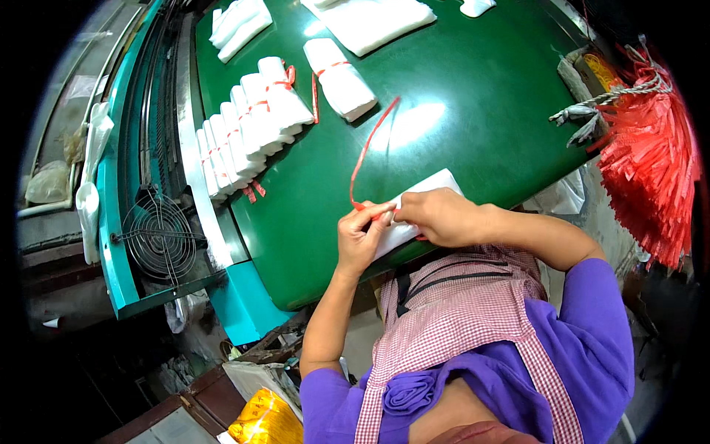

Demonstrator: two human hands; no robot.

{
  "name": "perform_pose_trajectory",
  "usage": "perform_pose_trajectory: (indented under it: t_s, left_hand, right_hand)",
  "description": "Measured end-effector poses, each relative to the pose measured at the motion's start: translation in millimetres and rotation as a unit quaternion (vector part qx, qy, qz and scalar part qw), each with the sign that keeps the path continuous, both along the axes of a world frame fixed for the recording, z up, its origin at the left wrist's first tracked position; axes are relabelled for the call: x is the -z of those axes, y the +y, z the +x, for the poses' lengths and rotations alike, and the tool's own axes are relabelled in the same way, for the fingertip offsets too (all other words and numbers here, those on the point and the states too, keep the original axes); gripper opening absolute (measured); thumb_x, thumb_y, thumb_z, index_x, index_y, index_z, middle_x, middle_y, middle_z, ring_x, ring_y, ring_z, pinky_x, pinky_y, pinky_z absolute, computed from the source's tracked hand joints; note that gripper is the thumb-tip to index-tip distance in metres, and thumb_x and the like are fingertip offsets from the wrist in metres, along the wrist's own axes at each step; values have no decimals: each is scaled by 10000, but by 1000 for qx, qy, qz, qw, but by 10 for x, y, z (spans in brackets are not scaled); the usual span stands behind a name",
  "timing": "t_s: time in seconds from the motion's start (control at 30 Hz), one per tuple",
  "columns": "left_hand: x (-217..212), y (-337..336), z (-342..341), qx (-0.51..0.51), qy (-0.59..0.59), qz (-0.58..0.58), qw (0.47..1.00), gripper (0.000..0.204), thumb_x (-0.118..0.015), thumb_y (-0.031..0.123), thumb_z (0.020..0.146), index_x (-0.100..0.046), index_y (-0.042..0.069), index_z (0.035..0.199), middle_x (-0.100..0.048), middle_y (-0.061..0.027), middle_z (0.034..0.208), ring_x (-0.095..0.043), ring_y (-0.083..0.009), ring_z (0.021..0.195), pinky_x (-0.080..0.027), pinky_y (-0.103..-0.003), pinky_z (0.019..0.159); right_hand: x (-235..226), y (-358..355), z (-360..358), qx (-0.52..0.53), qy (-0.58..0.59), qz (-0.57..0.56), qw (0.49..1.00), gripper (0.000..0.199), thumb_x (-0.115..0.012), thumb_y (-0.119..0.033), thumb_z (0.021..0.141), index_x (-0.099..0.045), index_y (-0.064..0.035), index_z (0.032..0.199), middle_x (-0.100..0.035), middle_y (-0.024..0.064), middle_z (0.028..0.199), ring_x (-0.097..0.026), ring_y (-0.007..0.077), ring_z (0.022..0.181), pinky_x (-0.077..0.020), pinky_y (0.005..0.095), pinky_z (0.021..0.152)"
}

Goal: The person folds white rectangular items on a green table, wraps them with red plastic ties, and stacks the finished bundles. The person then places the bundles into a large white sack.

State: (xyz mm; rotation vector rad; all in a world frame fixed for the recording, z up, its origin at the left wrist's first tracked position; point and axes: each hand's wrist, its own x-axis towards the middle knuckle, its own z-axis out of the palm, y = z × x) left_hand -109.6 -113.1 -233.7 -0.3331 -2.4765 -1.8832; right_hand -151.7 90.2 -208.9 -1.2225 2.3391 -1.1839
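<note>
At the near edge of the green table, a folded white plastic bundle [444, 180] lies beneath my two hands. My left hand [359, 235] is closed, pinching a red plastic strip [362, 155] between thumb and fingers; one long end of it rises up and away over the table. Closed too, my right hand [442, 216] meets the left above the bundle, its fingertips on the red strip. A bit of red shows under the right hand at the bundle's edge. My hands hide the middle of the bundle and the crossing of the strip.
A row of white bundles tied with red strips [244, 122] leans along the green table's [473, 111] left side. Another tied bundle [339, 80] lies beside it. White stacks [377, 26] sit farther back. A bunch of red strips [647, 163] hangs at right; a wire fan guard [160, 235] stands left.
</note>
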Motion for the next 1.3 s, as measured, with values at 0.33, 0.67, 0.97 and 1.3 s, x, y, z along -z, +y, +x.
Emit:
perform_pose_trajectory:
  t_s: [0.33, 0.67, 0.97, 1.3]
  left_hand:
    - [18, 68, 1, -60, 6, -38, 997, 56, -657, 41, 828, -624, -4, 832, -646, -75, 805, -605, -146, 728, -479, -268, 659]
    - [-90, 47, 181, 85, 400, -316, 856, 119, -703, 45, 707, -603, 22, 766, -592, -85, 892, -593, -223, 721, -507, -323, 567]
    - [-170, -324, -161, -140, 17, -139, 980, 106, -608, 57, 842, -581, -11, 765, -594, -125, 815, -631, -219, 635, -497, -309, 530]
    - [99, -854, -479, -171, 80, -171, 967, 133, -627, 140, 861, -625, 7, 849, -599, -101, 782, -582, -215, 649, -466, -313, 601]
  right_hand:
    - [-30, -122, -186, -13, -370, -131, 920, 173, -541, -142, 832, -647, -12, 791, -610, 42, 676, -501, 113, 469, -396, 275, 442]
    - [96, -157, -147, 2, -292, -134, 947, 365, -507, 73, 786, -620, 12, 1128, -670, 181, 975, -650, 242, 921, -517, 325, 814]
    - [67, -116, -34, -84, 19, -29, 996, 133, -630, -127, 749, -592, -6, 789, -580, 167, 758, -588, 345, 695, -481, 441, 631]
    - [68, -266, -365, -39, 271, 143, 951, 474, -582, -115, 762, -502, -50, 1224, -584, 131, 1107, -578, 287, 1006, -461, 386, 877]
